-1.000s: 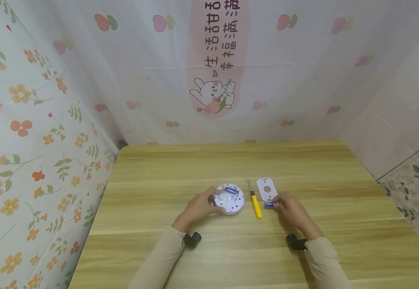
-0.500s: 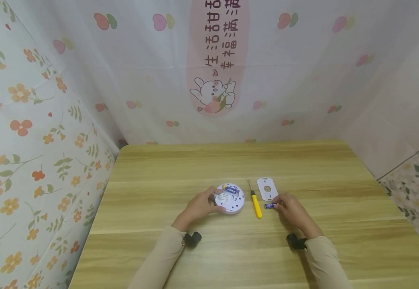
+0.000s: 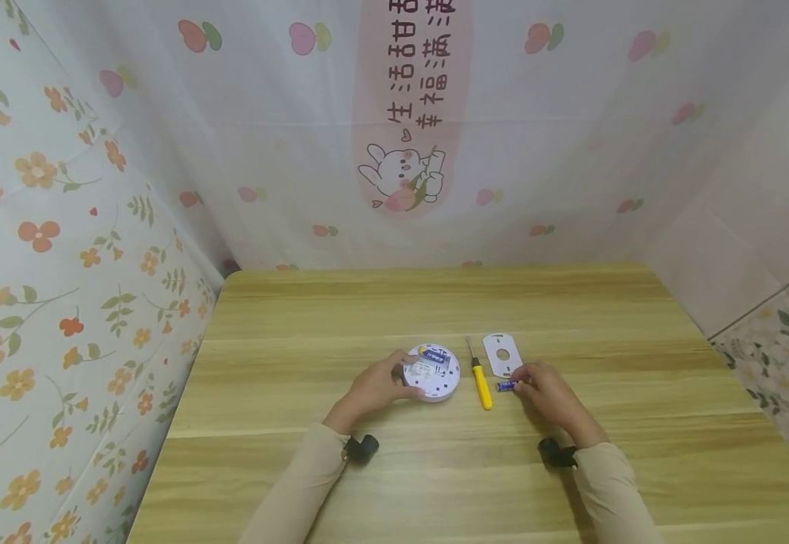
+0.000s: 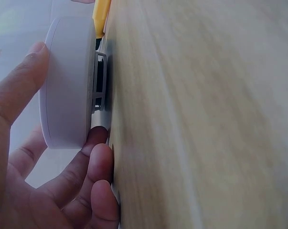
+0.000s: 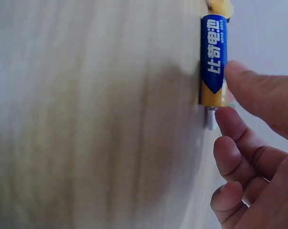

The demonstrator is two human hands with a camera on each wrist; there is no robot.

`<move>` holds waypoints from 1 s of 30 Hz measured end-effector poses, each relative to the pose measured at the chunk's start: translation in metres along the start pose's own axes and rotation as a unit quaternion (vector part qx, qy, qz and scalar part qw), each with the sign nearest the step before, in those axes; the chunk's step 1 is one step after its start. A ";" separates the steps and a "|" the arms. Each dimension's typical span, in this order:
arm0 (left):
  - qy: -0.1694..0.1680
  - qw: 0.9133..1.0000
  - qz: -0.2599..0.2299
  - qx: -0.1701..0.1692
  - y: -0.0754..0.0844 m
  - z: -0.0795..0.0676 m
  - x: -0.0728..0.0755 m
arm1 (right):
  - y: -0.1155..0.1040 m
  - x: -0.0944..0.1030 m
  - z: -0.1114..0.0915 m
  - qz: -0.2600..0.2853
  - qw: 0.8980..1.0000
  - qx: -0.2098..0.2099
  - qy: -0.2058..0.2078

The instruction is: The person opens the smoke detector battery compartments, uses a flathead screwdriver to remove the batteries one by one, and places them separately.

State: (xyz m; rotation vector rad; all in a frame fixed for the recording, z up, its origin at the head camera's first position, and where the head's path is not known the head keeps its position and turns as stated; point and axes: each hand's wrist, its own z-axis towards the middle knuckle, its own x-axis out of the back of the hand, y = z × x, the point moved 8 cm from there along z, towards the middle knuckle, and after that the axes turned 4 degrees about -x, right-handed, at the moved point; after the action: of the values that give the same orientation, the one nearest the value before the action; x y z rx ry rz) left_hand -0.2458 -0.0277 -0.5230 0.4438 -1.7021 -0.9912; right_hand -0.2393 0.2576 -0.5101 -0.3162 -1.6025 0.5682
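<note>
On the left, a round white smoke detector (image 3: 440, 384) lies with its slotted back up and one blue-and-yellow battery (image 3: 431, 355) in its compartment. My left hand (image 3: 375, 385) grips its left edge, thumb on one side and fingers on the other. Seen from the left wrist, the detector's casing (image 4: 69, 81) is slightly raised on a vented part facing the table. My right hand (image 3: 549, 393) pinches a second blue-and-yellow battery (image 5: 214, 62), with the thumb along its side. In the head view this battery lies just below a white mounting plate (image 3: 501, 368).
Between the hands lies a yellow-handled screwdriver (image 3: 482, 385), its shaft pointing away from me. The wooden table (image 3: 340, 310) ends at a printed curtain (image 3: 265, 136) at the back. Floral cloth (image 3: 61, 302) hangs along the left. Each wrist carries a black camera.
Both hands keep their places on the detector and the battery. The battery in the right hand turns slightly about its length, its printed label showing differently; the head view shifts slightly.
</note>
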 end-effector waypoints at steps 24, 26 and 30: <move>0.006 1.000 -0.003 -0.006 0.001 -0.001 0.000 | -0.046 0.041 0.002 0.069 0.990 0.021 0.123; 0.006 1.000 -0.004 -0.008 0.001 -0.001 0.000 | -0.053 0.043 0.004 0.075 0.988 0.019 0.132; 0.006 1.000 -0.004 -0.010 0.002 -0.002 0.000 | -0.068 0.046 0.011 0.083 0.987 0.025 0.138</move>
State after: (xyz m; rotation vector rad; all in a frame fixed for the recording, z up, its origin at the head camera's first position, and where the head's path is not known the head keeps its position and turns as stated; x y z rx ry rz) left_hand -0.2440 -0.0273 -0.5216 0.4436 -1.6790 -1.0096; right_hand -0.2470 0.2226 -0.4355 -0.4737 -1.2996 0.6601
